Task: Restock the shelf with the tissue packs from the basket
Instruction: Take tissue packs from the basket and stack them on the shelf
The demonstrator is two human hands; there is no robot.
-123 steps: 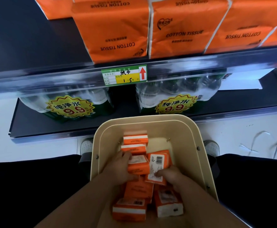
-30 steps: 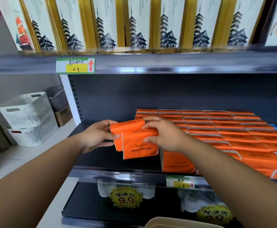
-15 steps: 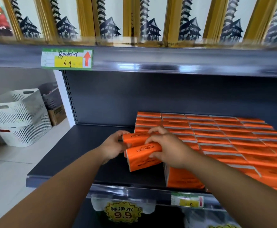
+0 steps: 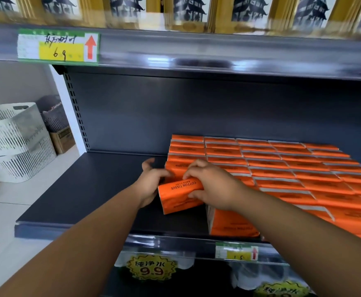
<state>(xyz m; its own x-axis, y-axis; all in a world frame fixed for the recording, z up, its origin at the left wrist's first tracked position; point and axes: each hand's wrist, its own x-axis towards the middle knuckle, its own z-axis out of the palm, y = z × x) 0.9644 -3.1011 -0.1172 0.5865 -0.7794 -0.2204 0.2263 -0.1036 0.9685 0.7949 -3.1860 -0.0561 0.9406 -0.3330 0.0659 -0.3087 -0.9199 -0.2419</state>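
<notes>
Left hand (image 4: 151, 183) and right hand (image 4: 213, 185) both curl around a tilted tissue pack (image 4: 179, 195), stocked packs (image 4: 282, 166) just right of the right hand; released crooked, it may topple toward the wrists.

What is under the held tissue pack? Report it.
Dark shelf board shows below the tissue pack, left of the stocked row. The right hand and left hand hide whether it touches down.

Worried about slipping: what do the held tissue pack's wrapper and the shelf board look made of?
The tissue pack: likely thin plastic film, slightly glossy, with highlights and creases. The shelf board: probably painted metal, matte dark grey, thin folded front edge.
</notes>
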